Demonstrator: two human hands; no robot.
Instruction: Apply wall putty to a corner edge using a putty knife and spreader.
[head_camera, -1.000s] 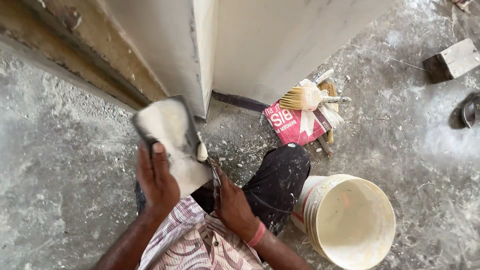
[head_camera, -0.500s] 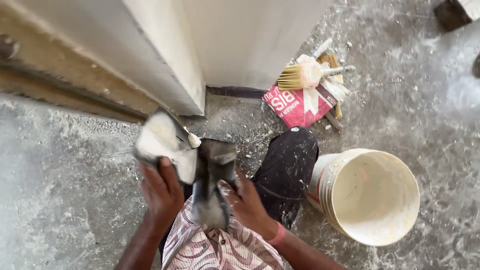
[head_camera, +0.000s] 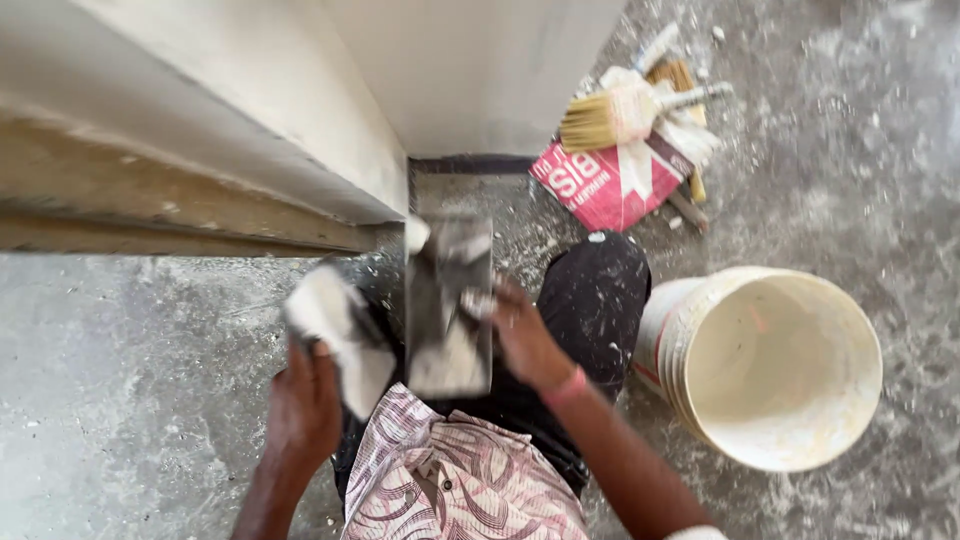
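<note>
Since half a second ago, the metal trowel (head_camera: 448, 305) has swung up in front of me, so its long blade now points away from my body toward the wall corner (head_camera: 395, 190). Before, it was tilted lower and blurred between my hands.

My right hand (head_camera: 525, 335) grips the trowel from its right side. My fingers are closed on it near the middle, where I think the handle is, though I cannot see the handle well. The blade is dark and smeared with grey-white paste, with a thick patch at the end near me.

My left hand (head_camera: 305, 410) is closed on the flat plaster board (head_camera: 335, 330). The board tilts up and to the left and carries white paste on top. It sits just beside the trowel, on its left, and their edges look like they touch or almost touch.

Both tools are above my lap, over my dark trousers (head_camera: 600, 300) and patterned shirt (head_camera: 450, 480).

To my right, a big white bucket (head_camera: 775, 365) stands on the dusty grey floor (head_camera: 120, 380), close to my knee. Farther off lies a red packet (head_camera: 605, 185) with a straw brush (head_camera: 615, 115) resting on it. The pale wall (head_camera: 480, 70) rises in front of me.
</note>
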